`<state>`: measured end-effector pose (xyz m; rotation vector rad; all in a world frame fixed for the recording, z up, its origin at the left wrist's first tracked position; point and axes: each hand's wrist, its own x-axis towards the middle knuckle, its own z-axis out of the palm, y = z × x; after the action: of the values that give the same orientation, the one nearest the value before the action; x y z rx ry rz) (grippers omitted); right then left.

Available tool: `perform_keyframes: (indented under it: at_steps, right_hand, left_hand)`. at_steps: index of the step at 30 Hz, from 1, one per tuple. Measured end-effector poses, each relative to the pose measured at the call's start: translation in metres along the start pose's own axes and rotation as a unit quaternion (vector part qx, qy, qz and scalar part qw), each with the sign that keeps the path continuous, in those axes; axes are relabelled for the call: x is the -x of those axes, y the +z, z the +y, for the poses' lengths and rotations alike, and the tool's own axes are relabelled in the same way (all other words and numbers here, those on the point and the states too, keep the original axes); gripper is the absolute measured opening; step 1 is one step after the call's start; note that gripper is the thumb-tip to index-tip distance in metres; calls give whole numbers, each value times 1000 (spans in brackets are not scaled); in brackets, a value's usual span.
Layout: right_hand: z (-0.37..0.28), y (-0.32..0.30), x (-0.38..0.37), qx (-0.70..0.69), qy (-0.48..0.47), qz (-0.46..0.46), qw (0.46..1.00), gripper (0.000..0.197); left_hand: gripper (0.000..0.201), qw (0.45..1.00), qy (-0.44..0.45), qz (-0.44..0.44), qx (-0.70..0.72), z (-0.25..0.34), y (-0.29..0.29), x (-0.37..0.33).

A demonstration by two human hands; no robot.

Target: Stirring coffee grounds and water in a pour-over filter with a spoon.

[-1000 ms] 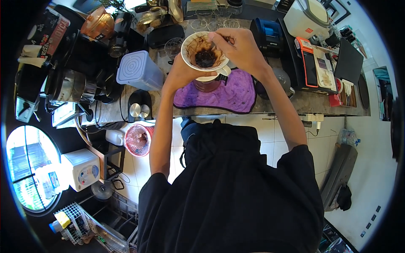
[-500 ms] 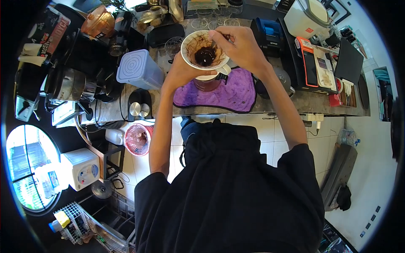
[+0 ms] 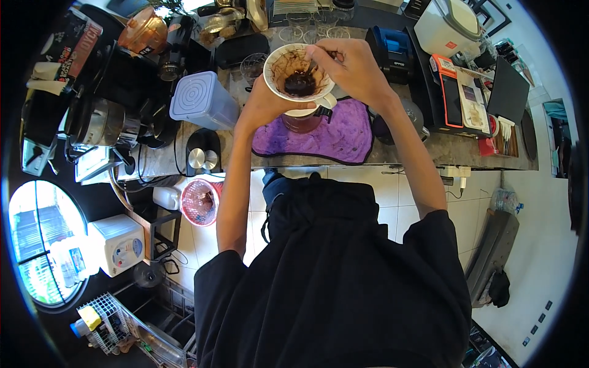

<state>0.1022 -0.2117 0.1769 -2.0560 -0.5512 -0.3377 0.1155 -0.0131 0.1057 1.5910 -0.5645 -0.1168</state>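
Note:
A white coffee dripper (image 3: pixel 329 101) stands on a glass server (image 3: pixel 302 123) with reddish-brown liquid in it. Brown streaks mark the dripper's inner wall, and wet dark coffee grounds (image 3: pixel 299 85) lie at its bottom. My left hand (image 3: pixel 265 103) is closed round the dripper's left side and steadies it. Over the dripper's right rim, my right hand (image 3: pixel 348 69) pinches a thin spoon (image 3: pixel 311 66), whose lower end is down in the grounds. The spoon's tip is hidden there. Beneath the server lies a purple cloth (image 3: pixel 343 138) with a dark border.
Left of the cloth are a lidded plastic container (image 3: pixel 208 101), a black grinder-like device (image 3: pixel 203 150) and an espresso machine (image 3: pixel 101 122). Several glasses (image 3: pixel 299 21) stand behind the dripper. To the right are a glass kettle (image 3: pixel 412 116) and a blue-black printer (image 3: pixel 392 52). A pink bin (image 3: pixel 200 202) sits below.
The shiny dark liquid in the dripper has sunk, leaving the grounds duller and more exposed. My right hand has shifted very slightly with the spoon; my left hand keeps its hold.

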Motion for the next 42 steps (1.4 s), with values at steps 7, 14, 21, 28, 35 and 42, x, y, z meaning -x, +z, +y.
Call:
perform_keyframes:
  at_steps: [7, 14, 21, 28, 35, 42]
  right_hand:
    - [13, -2, 3, 16, 67, 54, 996, 28]
    - [44, -1, 9, -165, 120, 72, 976, 30]
    - [34, -12, 5, -180, 69, 106, 976, 32]
    - [35, 3, 17, -65, 130, 77, 986, 30]
    - [38, -7, 12, -238, 102, 119, 958, 30]
    - [32, -5, 15, -99, 87, 131, 983, 28]
  left_hand:
    - [77, 1000, 5, 7, 6, 4, 1, 2]
    - [85, 997, -2, -34, -64, 6, 1, -1]
    - [84, 998, -10, -24, -62, 6, -1, 1]
    - [83, 996, -9, -39, -84, 8, 2, 0]
    - [83, 997, -21, -41, -62, 11, 5, 2]
    - [79, 999, 1, -15, -43, 2, 5, 2]
